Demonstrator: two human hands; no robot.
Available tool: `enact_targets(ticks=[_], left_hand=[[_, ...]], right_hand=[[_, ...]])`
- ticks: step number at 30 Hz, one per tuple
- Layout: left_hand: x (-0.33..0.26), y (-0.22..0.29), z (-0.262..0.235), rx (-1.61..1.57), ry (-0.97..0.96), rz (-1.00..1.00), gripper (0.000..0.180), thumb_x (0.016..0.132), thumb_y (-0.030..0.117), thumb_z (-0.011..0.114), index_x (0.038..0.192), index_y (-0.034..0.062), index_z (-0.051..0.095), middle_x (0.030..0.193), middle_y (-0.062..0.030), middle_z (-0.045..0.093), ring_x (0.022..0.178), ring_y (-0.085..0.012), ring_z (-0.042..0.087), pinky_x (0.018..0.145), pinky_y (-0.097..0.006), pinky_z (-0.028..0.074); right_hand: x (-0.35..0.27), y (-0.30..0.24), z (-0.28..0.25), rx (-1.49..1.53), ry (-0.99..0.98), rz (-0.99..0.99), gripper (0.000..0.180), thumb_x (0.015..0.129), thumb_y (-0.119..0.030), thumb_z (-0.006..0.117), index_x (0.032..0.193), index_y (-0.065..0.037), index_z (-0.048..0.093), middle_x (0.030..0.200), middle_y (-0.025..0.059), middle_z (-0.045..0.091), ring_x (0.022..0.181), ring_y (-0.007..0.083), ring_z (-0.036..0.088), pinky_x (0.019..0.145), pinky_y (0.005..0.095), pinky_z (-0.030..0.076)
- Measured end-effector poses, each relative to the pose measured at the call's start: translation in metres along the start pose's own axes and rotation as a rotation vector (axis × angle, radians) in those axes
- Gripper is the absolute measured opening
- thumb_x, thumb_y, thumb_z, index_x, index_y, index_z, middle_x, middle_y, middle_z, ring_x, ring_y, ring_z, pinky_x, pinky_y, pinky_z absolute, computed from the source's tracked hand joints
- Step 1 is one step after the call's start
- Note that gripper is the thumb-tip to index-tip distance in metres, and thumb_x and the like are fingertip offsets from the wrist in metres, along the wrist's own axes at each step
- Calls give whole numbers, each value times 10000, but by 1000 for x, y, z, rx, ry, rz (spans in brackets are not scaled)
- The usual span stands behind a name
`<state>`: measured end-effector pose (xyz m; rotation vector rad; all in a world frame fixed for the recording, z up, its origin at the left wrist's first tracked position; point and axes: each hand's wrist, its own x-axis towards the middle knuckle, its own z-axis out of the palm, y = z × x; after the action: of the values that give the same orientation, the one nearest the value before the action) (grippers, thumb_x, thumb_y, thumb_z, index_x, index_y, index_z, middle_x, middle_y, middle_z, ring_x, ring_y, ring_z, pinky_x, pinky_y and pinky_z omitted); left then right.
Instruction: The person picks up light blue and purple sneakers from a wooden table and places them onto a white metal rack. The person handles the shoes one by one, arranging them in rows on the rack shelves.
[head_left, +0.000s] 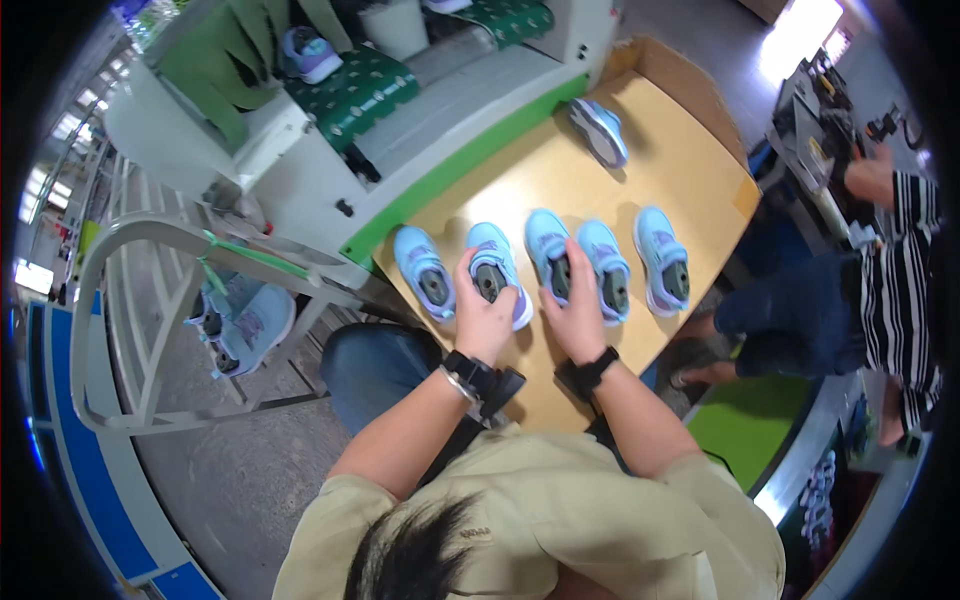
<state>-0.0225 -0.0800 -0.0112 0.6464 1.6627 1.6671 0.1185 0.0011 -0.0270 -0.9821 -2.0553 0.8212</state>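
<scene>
Light blue sneakers with lilac trim stand in a row on a tan tabletop (pixel 470 385), toes away from me, dark pieces inside their openings. My left hand (pixel 485 318) is closed round the heel of the second sneaker from the left (pixel 489 245). Fingers and thumb of my right hand (pixel 575 315) grip the heel of the middle sneaker (pixel 545 235). Close by that hand's right side is another sneaker (pixel 602 250). The leftmost sneaker (pixel 420 262) and the rightmost sneaker (pixel 657 250) stand untouched. Farther back, a tipped sneaker (pixel 600 133) shows its sole.
Beyond the table is a white machine with a green edge and a patterned green belt (pixel 375 95), carrying a sneaker (pixel 312 55). Sneakers (pixel 255 330) sit on a metal rack (pixel 150 225) at left. Cardboard (pixel 690 85) borders the table's far side. A person in stripes (pixel 900 300) is at right.
</scene>
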Motion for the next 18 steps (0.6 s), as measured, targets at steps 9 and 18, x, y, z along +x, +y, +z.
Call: enact_targets(ticks=[9,18], left_hand=[[126,192,-30,206,364,615,809,820,100,667,1513,-78,288,1512,-275,383,1415,-382,395,1194,-412,293],[194,199,-70,348,509,819,808,930,246,711,1515,-113,285,1571,-312,305,1482,-424,289,1218,-457,241]], right_hand=[[-35,-28,-13,96,-158,71,749,824,-49,739,1494,-47,405,1444,229,503,1342,393,494,1123,436,402],[141,-100,-81,309,80,-212,770,819,-127,800,1453,-57,369,1299,152,577,1221,250,587,1059,377,448]])
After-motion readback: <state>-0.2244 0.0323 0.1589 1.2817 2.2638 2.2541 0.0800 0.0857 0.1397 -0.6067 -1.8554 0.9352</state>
